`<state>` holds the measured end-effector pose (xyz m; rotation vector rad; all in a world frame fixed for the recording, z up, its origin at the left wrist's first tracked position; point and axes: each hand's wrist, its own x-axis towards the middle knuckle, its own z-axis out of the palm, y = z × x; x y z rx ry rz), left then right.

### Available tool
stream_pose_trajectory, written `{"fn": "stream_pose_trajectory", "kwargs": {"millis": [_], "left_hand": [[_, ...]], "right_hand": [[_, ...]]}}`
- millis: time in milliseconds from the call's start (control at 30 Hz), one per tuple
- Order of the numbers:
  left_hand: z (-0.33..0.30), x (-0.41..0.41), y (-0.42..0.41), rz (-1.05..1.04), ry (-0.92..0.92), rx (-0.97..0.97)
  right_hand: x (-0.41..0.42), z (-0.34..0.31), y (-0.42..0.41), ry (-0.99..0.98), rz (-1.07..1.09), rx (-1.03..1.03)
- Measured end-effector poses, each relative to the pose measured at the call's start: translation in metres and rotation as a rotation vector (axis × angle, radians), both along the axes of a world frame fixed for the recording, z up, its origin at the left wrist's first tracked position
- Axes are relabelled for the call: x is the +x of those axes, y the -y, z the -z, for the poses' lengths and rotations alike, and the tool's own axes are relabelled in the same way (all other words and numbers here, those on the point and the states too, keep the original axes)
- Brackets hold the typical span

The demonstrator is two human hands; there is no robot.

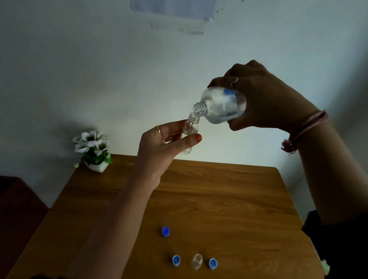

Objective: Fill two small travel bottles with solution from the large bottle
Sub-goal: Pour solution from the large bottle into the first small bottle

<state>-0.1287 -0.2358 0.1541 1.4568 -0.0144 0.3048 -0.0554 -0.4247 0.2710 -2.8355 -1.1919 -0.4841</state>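
Above the brown wooden table [228, 201], my right hand [266, 102] grips the large clear plastic bottle [221, 107] tipped mouth-down, and my left hand [162, 146] pinches the small clear travel bottle [189, 133] upright right under that mouth, lips nearly touching so nothing should spill. Down on the table, the second small clear bottle [196, 261] waits uncapped between two light-blue caps [176, 260], a darker blue cap [165, 232] behind, all well clear of the table's edges, with plenty of room to set things down.
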Motion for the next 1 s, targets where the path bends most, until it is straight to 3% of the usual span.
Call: {"fn": "stream_pose_trajectory", "kwargs": {"millis": [1000], "left_hand": [[0.0002, -0.0003, 0.0014, -0.002, -0.006, -0.032]], "right_hand": [[-0.0061, 0.0017, -0.0006, -0.003, 0.054, -0.007]]}}
